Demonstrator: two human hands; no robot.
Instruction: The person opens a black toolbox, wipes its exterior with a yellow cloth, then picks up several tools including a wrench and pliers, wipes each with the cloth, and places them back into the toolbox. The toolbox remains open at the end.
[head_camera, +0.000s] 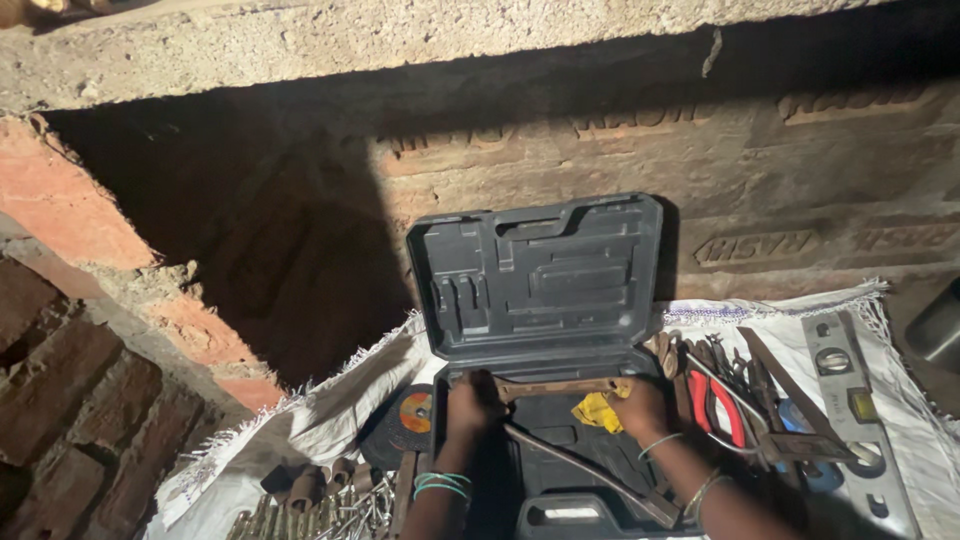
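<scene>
**A:** From the head camera, what are the hands on?

**B:** Both reach into the open dark grey plastic tool case (540, 290) standing on the white woven sack cloth (330, 410). Its moulded lid leans back against the brick wall (800, 180), so the tray lies open. The left hand (470, 400) is closed around one end of a long rusty flat metal tool (560, 387) lying across the tray's far edge; the right hand (640, 408) covers the other end, beside a crumpled yellow cloth (598, 410). Whether the right fingers actually grip it, I cannot tell; it is dim there.

**A:** Why two hands?

**B:** Probably because the piece spans the whole case, so holding each end keeps it level.

**A:** Counts?

**B:** One case, one cloth, one long dark curved bar (590, 470) lying slantwise in the tray. At the case's left edge, one round abrasive cutting disc (408, 418). Towards the sack's right edge, one pair of red-handled pliers (715, 405) and one grey metal spirit level (850, 410). At the near left corner, a heap of small metal bits (320, 500), too many to count.
</scene>
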